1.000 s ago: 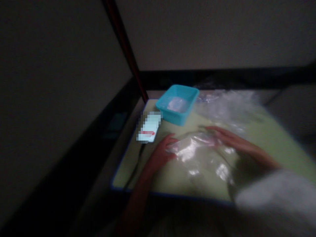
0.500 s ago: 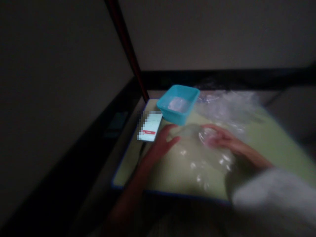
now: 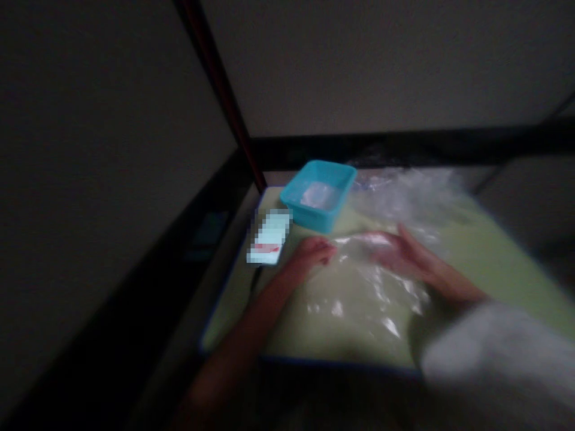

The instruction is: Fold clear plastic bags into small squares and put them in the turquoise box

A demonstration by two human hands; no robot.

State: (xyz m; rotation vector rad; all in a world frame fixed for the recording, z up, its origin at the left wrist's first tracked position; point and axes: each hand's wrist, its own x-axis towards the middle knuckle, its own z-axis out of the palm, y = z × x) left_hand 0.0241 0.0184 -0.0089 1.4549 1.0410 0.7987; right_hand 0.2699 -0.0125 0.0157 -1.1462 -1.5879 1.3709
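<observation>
Though dim the room (image 3: pixel 386 66), plastic (image 3: pixel 380 284) over green tabletop (image 3: pixel 485 260)

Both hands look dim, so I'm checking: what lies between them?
Clear plastic film spans the stretch between left hand and right hand, in the head view.

Dim indoor room, plain walls (image 3: pixel 386 72)

On table (image 3: pixel 489 269): phone (image 3: pixel 275 236) left of plastic bag (image 3: pixel 359 293), basket (image 3: pixel 312 218) behind, plastic heap (image 3: pixel 411 194) right of basket.
</observation>
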